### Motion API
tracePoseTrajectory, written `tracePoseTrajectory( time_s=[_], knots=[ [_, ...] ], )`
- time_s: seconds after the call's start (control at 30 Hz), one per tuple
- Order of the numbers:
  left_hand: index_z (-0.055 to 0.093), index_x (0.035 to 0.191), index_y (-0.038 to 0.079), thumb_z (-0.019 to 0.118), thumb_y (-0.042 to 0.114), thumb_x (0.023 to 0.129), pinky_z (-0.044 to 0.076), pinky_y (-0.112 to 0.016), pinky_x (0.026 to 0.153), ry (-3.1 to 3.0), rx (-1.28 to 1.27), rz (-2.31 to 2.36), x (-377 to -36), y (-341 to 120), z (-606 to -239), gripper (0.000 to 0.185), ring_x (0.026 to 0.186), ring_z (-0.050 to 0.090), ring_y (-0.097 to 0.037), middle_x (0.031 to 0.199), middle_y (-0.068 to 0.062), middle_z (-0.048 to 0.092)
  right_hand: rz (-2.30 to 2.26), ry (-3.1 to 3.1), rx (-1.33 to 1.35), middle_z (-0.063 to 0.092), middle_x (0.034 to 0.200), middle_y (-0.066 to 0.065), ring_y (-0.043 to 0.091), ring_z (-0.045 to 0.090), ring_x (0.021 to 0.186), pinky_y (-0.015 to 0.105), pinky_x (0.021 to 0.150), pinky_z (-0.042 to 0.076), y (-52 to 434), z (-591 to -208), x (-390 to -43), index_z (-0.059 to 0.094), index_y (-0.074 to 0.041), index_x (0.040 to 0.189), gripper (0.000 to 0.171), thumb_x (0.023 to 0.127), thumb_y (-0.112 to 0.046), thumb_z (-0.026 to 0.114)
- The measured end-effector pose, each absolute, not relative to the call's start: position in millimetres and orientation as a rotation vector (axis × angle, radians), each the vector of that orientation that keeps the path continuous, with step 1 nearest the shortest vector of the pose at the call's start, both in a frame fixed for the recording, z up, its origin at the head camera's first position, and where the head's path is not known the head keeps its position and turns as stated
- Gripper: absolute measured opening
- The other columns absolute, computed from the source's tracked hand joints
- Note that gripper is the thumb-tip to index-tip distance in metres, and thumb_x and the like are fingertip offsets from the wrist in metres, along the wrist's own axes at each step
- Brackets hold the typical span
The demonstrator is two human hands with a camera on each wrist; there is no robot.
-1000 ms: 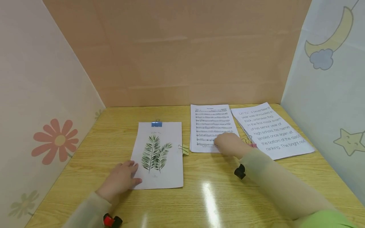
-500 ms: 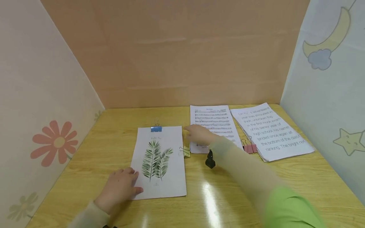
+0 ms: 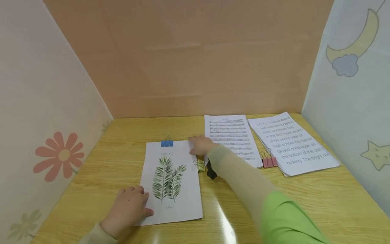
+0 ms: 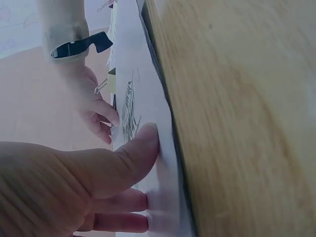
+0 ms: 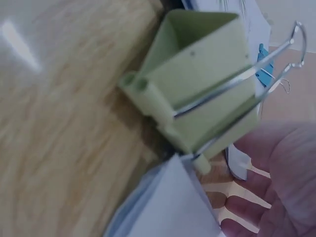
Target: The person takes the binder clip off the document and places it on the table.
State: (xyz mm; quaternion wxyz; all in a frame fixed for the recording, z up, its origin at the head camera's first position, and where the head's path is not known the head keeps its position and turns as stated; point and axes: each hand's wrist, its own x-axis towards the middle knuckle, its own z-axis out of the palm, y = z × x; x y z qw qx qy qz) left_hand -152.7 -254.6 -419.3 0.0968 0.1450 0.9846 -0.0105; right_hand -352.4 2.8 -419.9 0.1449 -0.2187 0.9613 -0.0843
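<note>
Holding: the leaf print (image 3: 170,179) is pressed flat on the surface (image 3: 122,159) by the left hand (image 3: 129,208), fingers spread, so it cannot slide.
Reaching: the right hand (image 3: 201,145), fingers relaxed, rests at the print's top right corner.
Clip: a green binder clip (image 5: 197,94) lies beside the print's right edge.

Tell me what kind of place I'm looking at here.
Probably a staged tabletop booth: a wooden desk walled by a plain cardboard panel and cartoon-decorated side panels, with paper stacks and binder clips.

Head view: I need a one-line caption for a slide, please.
Left hand rests on the leaf print stack; right hand reaches its far right corner, near a green binder clip.
</note>
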Motion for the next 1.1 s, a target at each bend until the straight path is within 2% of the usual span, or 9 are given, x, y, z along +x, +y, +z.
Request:
tracePoseTrajectory(
  time_s=[0.1,0.23,0.33,0.5,0.63,0.73,0.87,0.97,1.1],
  knots=[
    [0.074,0.101,0.005,0.079,0.050,0.070,0.040,-0.054,0.085,2.918,0.460,-0.063,-154.5,-254.3,-418.7,0.055,0.087,0.055,-0.029,0.091,-0.004,0.059,-0.286,2.780,-0.618,0.036,0.149,0.016,0.034,0.032,0.137,0.048,0.109,0.031,0.9,-418.3,-351.7,0.036,-0.009,0.149,0.068,0.091,-0.033,0.066],
    [0.072,0.080,0.009,0.079,0.048,0.071,0.042,-0.052,0.082,2.925,0.509,-0.088,-161.2,-255.0,-415.7,0.040,0.076,0.053,-0.026,0.079,-0.003,0.055,-0.420,2.786,-0.586,0.043,0.143,0.018,0.035,0.038,0.132,0.046,0.108,0.034,-1.4,-419.0,-354.4,0.042,-0.005,0.143,0.067,0.086,-0.026,0.072],
    [0.071,0.069,0.014,0.077,0.046,0.074,0.043,-0.048,0.077,2.915,0.491,0.005,-171.2,-257.4,-411.7,0.033,0.070,0.052,-0.022,0.074,0.001,0.054,-0.544,2.773,-0.572,0.050,0.137,0.016,0.032,0.046,0.126,0.043,0.105,0.038,-3.1,-422.5,-359.7,0.047,-0.003,0.138,0.064,0.083,-0.019,0.076],
    [0.075,0.069,0.017,0.074,0.038,0.081,0.043,-0.038,0.067,2.902,0.475,0.267,-193.9,-262.4,-408.7,0.024,0.068,0.053,-0.015,0.072,0.007,0.058,-0.641,2.767,-0.539,0.057,0.129,0.012,0.027,0.055,0.115,0.039,0.097,0.045,-5.5,-427.9,-364.9,0.051,-0.004,0.131,0.046,0.089,-0.011,0.068],
    [0.076,0.083,0.017,0.069,0.032,0.088,0.048,-0.040,0.073,2.924,0.486,0.392,-216.8,-265.7,-409.0,0.018,0.081,0.060,-0.019,0.084,0.004,0.065,-0.675,2.780,-0.511,0.058,0.128,0.011,0.026,0.055,0.115,0.038,0.095,0.046,-7.2,-425.6,-362.4,0.054,-0.005,0.128,0.033,0.096,-0.012,0.059],
    [0.076,0.096,0.012,0.066,0.029,0.091,0.048,-0.047,0.082,2.949,0.471,0.479,-236.4,-266.7,-404.1,0.020,0.092,0.062,-0.028,0.096,-0.005,0.068,-0.735,2.787,-0.528,0.059,0.127,0.010,0.025,0.055,0.116,0.037,0.095,0.046,-7.2,-422.2,-359.8,0.056,-0.005,0.124,0.028,0.098,-0.013,0.056],
    [0.070,0.113,0.005,0.060,0.026,0.095,0.047,-0.054,0.087,2.973,0.413,0.611,-264.1,-267.8,-395.0,0.030,0.102,0.059,-0.038,0.113,-0.018,0.064,-0.871,2.742,-0.538,0.058,0.125,0.011,0.021,0.064,0.093,0.032,0.079,0.053,-7.3,-417.9,-356.5,0.057,-0.004,0.123,0.025,0.099,-0.012,0.053],
    [0.062,0.125,0.001,0.056,0.028,0.098,0.046,-0.055,0.090,2.965,0.346,0.725,-282.9,-268.8,-389.0,0.039,0.109,0.056,-0.041,0.125,-0.023,0.058,-0.960,2.696,-0.525,0.058,0.124,0.012,0.017,0.064,0.071,0.027,0.064,0.053,-8.0,-414.7,-354.2,0.056,-0.004,0.123,0.025,0.100,-0.013,0.052],
    [0.046,0.141,0.001,0.052,0.030,0.099,0.041,-0.057,0.096,2.902,0.306,0.865,-302.5,-268.7,-383.8,0.051,0.121,0.048,-0.043,0.138,-0.024,0.048,-1.024,2.677,-0.524,0.060,0.120,0.012,0.015,0.061,0.065,0.026,0.059,0.053,-10.3,-409.1,-349.5,0.058,-0.004,0.121,0.024,0.100,-0.013,0.052]
  ],
)
